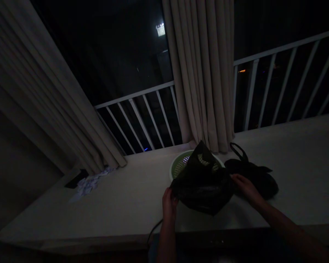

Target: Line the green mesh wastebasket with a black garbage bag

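Note:
A thin black plastic bag (205,190) is stretched between my two hands, above the near edge of the white ledge. My left hand (170,202) is closed on its left side. At the bag's right edge, the fingers of my right hand (244,185) pinch the plastic. Behind the bag stands a round green and white basket (178,166) with holes in its wall; the bag hides much of it. A second black bag (259,179) with a loop handle lies just beyond my right hand. The room is dim, so fine details are lost.
On the left of the ledge (126,204) lie crumpled whitish-blue papers or cloth (89,184) beside a dark flat object (76,179). Beige curtains (203,73) hang down to the ledge. White railings (137,95) stand at the dark windows. A thin dark cord (152,229) runs near my left forearm.

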A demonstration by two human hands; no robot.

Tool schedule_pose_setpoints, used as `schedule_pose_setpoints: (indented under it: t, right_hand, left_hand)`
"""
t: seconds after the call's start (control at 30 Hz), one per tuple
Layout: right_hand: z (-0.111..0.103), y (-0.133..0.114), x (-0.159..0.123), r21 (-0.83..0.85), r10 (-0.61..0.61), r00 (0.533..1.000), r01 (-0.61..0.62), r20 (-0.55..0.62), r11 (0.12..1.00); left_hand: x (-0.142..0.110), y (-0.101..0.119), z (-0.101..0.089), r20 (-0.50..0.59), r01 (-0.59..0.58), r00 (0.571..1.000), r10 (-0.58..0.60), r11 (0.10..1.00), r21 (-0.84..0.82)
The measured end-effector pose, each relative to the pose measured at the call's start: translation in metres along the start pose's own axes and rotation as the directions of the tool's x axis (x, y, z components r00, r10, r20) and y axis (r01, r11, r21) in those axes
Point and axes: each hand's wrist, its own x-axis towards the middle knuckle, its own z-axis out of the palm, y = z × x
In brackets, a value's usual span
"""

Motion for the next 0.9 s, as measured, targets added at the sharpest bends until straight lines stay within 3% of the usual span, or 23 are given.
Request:
schedule_pose_setpoints:
  t: [0.1,0.2,0.3,0.37,0.47,0.53,0.6,0.77,0.9]
  right_hand:
    - [0.001,-0.002,0.0,0.025,0.04,0.999,-0.039,-0.019,0.999]
    - [0.002,-0.007,-0.003,0.034,0.062,0.998,-0.061,-0.006,0.998]
    - [0.001,-0.012,-0.003,0.044,0.064,0.997,-0.066,0.03,0.997]
    - [-0.001,-0.017,-0.002,0.023,0.06,0.998,-0.061,0.009,0.998]
    - [-0.004,-0.03,0.002,-0.068,-0.03,0.999,0.028,-0.027,0.997]
    - [-0.002,-0.041,0.005,-0.15,-0.126,0.992,0.122,-0.014,0.981]
    - [0.002,-0.052,0.008,-0.236,-0.215,0.976,0.213,0.017,0.948]
    - [0.016,-0.066,0.017,-0.425,-0.346,0.92,0.392,0.184,0.816]
    - [0.015,-0.066,0.026,-0.475,-0.355,0.895,0.445,0.269,0.76]
  left_hand:
    - [0.008,-0.002,-0.004,0.047,0.103,0.994,-0.097,0.98,-0.168]
    - [0.008,0.001,-0.009,0.088,0.146,0.988,-0.131,0.968,-0.205]
    - [0.004,0.012,-0.013,0.083,0.152,0.986,-0.143,0.981,-0.119]
    - [0.001,0.021,-0.015,0.017,0.127,0.992,-0.127,0.991,0.034]
    - [0.001,0.038,-0.01,-0.065,-0.056,0.994,0.084,0.937,0.346]
    - [0.001,0.049,-0.001,-0.002,-0.241,0.961,0.278,0.836,0.492]
    - [0.002,0.057,0.013,0.116,-0.383,0.913,0.39,0.726,0.571]
    - [0.006,0.064,0.046,0.383,-0.568,0.814,0.436,0.461,0.682]
    - [0.019,0.06,0.052,0.37,-0.557,0.821,0.434,0.469,0.686]
